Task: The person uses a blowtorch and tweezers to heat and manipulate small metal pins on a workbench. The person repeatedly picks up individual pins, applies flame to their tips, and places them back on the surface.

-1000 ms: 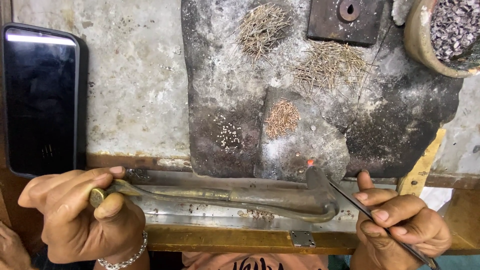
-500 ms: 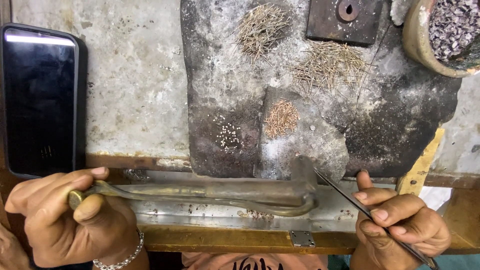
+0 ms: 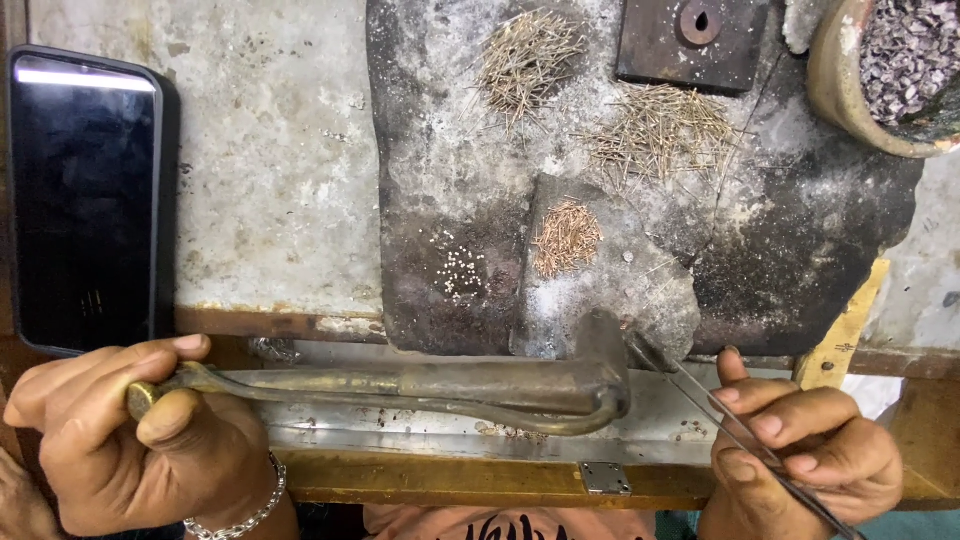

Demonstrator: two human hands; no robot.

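My left hand (image 3: 130, 440) grips the near end of a long brass blowpipe torch (image 3: 430, 385), which lies across the bench front with its bent tip near the dark slab's lower edge. My right hand (image 3: 810, 455) pinches thin steel tweezers (image 3: 700, 395), tips pointing up-left at the torch tip. On the charred soldering slab (image 3: 450, 160) lie a small heap of copper-coloured wire bits (image 3: 566, 238), tiny pale beads (image 3: 460, 272) and two piles of thin pale wires (image 3: 528, 58) (image 3: 660, 130).
A black phone (image 3: 85, 200) with a dark screen lies at the left on the grey bench. A dark metal block with a hole (image 3: 695, 40) sits at the slab's top. A clay bowl of dark chips (image 3: 890, 70) stands top right. A hinged wooden edge (image 3: 605, 478) runs along the front.
The small red glow at the torch tip has gone. My left hand has drawn the torch leftward, then eased back right. The tweezers' tips stay close by the torch tip.
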